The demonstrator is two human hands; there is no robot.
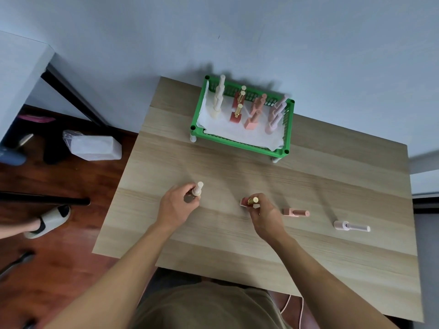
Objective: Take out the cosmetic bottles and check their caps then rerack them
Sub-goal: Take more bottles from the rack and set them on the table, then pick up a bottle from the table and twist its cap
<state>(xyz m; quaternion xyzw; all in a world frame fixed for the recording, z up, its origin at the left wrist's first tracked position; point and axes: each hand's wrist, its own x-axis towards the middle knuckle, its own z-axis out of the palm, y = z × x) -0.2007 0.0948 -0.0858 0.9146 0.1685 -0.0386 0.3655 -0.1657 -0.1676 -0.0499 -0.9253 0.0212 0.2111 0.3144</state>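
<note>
A green rack (240, 141) lined with white paper stands at the table's far side and holds several upright cosmetic bottles: cream (218, 100), red with gold caps (237, 112), salmon (255, 116) and pale pink (274, 119). My left hand (177, 206) is closed around a cream-capped bottle (197, 188), held upright just above the table. My right hand (263, 216) grips a red bottle with a gold cap (249, 201), tilted on its side. A salmon bottle (295, 213) and a pale pink bottle (351, 226) lie flat on the table to the right.
The wooden table (237, 233) stands against a pale wall. On the dark floor at left lie a white wrapped block (95, 147), a black pole (45, 200) and another person's foot in a slipper (47, 220). A pink cable (293, 305) hangs below the table's near edge.
</note>
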